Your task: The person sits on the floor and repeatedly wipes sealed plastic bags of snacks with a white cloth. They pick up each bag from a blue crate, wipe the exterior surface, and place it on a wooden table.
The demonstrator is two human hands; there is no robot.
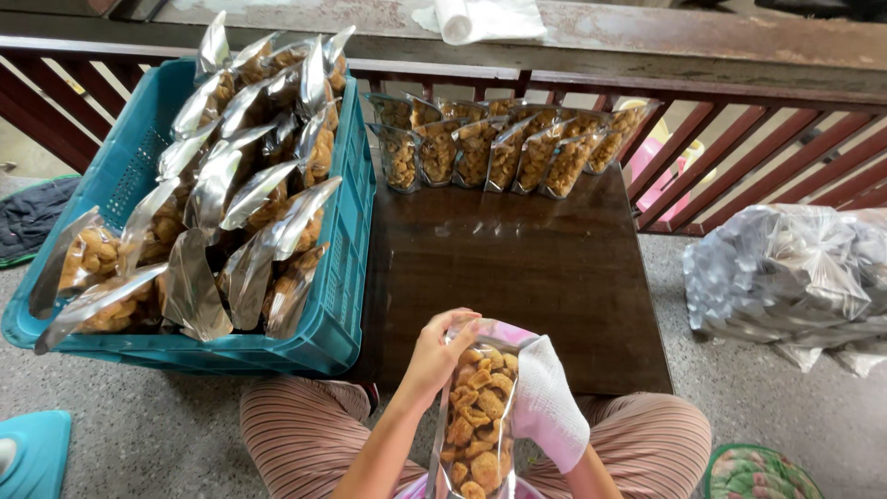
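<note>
A tall clear pouch of brown fried snack pieces (478, 416) stands upright over my lap, at the near edge of the dark wooden table (536, 268). My bare left hand (436, 353) pinches the pouch's top edge on its left side. On the pouch's right side, my right hand (547, 399) in a white cloth glove grips near the top. Both hands hold the same pouch.
A teal plastic crate (346, 231) on the left is piled with filled silver-backed pouches (236, 194). More filled pouches (504, 148) stand in rows at the table's far edge against a red-brown railing (767, 139). A large plastic bag (795, 277) lies on the floor, right.
</note>
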